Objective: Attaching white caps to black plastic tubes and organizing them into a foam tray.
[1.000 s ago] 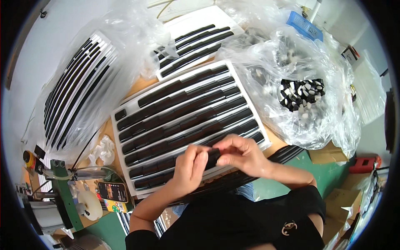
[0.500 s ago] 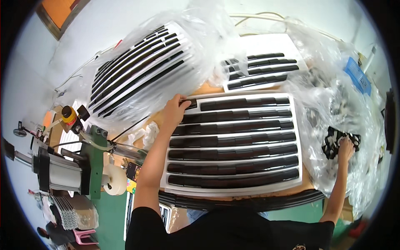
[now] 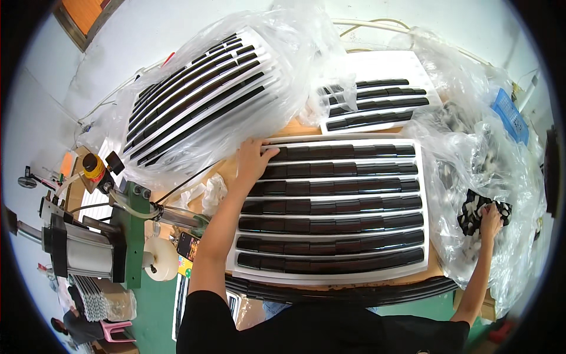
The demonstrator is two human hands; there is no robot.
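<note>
A white tray (image 3: pixel 420 236) before me carries several rows of glossy dark rectangular pieces (image 3: pixel 336 224), set end to end. My left hand (image 3: pixel 252 159) is at the left end of the top row. Its thumb and fingers close on the end piece (image 3: pixel 284 153), which they partly cover. Far to the right, my right hand (image 3: pixel 491 223) reaches into a heap of small black and white pieces (image 3: pixel 471 212) lying on clear plastic. Its fingers are bent together among them, and their tips are hidden, so what they hold cannot be made out.
Plastic film (image 3: pixel 295 53) covers a filled tray (image 3: pixel 194 94) at back left. Another tray (image 3: pixel 401 65) stands at back right, near a blue basket (image 3: pixel 510 115). A green-framed machine (image 3: pixel 134 230) with a cylinder stands left. Dark curved strips (image 3: pixel 354 294) line the table's front edge.
My left hand has shifted slightly right with the end piece, and the gap in the top row has closed. My right hand stays in the heap. The view has shifted slightly.
</note>
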